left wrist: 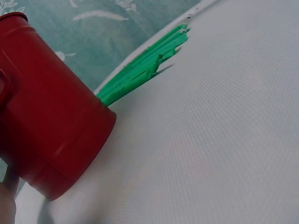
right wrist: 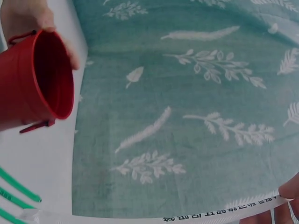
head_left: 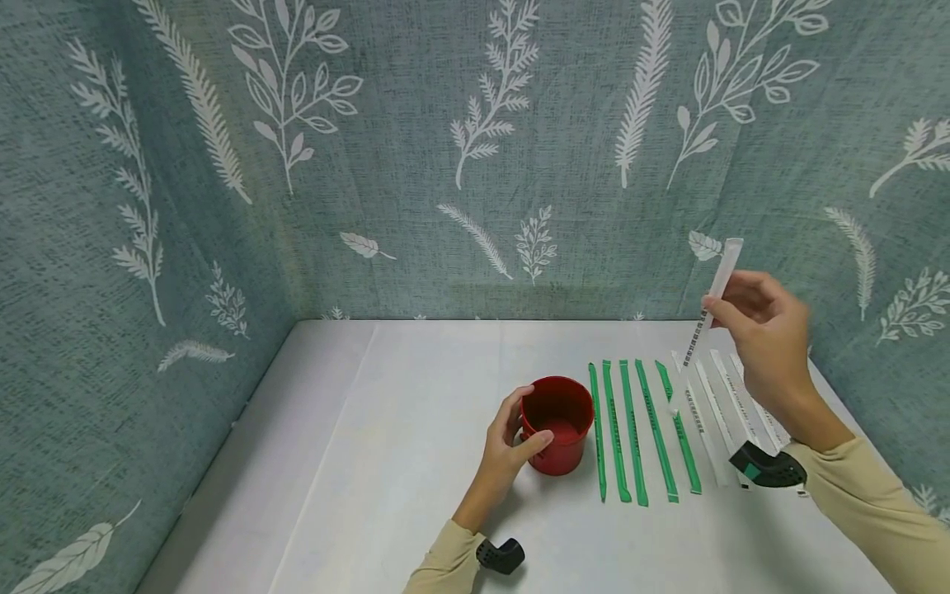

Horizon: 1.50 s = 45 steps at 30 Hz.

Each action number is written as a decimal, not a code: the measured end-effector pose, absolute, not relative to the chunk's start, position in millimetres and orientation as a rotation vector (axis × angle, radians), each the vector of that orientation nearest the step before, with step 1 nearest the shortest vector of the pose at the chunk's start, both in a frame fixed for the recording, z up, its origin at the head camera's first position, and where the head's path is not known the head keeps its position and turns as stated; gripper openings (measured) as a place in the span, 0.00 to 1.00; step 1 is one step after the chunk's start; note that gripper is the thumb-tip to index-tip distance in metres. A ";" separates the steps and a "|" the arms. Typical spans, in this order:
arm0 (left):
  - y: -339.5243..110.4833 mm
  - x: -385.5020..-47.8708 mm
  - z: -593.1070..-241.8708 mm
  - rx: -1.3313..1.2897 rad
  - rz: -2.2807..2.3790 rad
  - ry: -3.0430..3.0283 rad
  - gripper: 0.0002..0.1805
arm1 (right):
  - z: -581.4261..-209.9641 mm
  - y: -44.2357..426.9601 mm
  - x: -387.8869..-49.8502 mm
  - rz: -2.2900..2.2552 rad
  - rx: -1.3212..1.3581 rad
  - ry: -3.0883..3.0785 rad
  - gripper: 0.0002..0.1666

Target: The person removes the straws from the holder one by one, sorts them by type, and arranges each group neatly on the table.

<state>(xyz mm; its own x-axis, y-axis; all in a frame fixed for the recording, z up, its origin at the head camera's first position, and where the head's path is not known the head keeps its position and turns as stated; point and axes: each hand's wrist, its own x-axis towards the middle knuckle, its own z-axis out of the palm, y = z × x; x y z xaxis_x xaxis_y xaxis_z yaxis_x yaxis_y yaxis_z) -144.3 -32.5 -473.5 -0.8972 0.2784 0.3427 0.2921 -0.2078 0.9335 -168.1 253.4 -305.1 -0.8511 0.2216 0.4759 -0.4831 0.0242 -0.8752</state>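
Observation:
A small red metal bucket (head_left: 567,455) with side handles stands upright on the table. My left hand (head_left: 503,450) grips its left side, the thumb over the near rim. In the left wrist view, the bucket (left wrist: 51,107) fills the left side. My right hand (head_left: 772,342) pinches a white paper-wrapped straw (head_left: 695,340) with dark printing, held slanted above the row on the table. The right wrist view shows this straw (right wrist: 145,219) along its bottom edge. Several green-wrapped straws (head_left: 631,433) lie side by side just right of the bucket.
Several more white-wrapped straws (head_left: 716,396) lie right of the green ones, partly hidden by my right hand and wrist. The white tabletop (head_left: 371,445) extends left of the bucket. A blue-green leaf-patterned cloth (head_left: 416,148) hangs behind and at both sides.

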 end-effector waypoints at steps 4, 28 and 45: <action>-31.7 -151.5 -487.3 -0.690 -2.329 -1.983 0.33 | -306.6 261.9 -166.8 1.840 0.263 -1.819 0.13; -28.5 -156.4 -496.1 -0.699 -2.329 -1.964 0.33 | -324.2 318.6 -162.1 1.374 0.048 -2.114 0.16; -30.9 -154.4 -494.7 -0.662 -2.341 -2.008 0.33 | -346.5 354.7 -174.0 1.360 -0.095 -2.226 0.16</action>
<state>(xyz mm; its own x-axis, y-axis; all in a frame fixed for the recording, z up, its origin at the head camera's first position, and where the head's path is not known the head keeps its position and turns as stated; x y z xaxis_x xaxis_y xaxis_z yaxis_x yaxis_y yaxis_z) -154.4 -30.9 -494.7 -0.9117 0.2768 0.3035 0.2579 -0.1893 0.9475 -174.0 354.7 -346.5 -0.8599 0.3217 0.3963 -0.2058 0.4919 -0.8460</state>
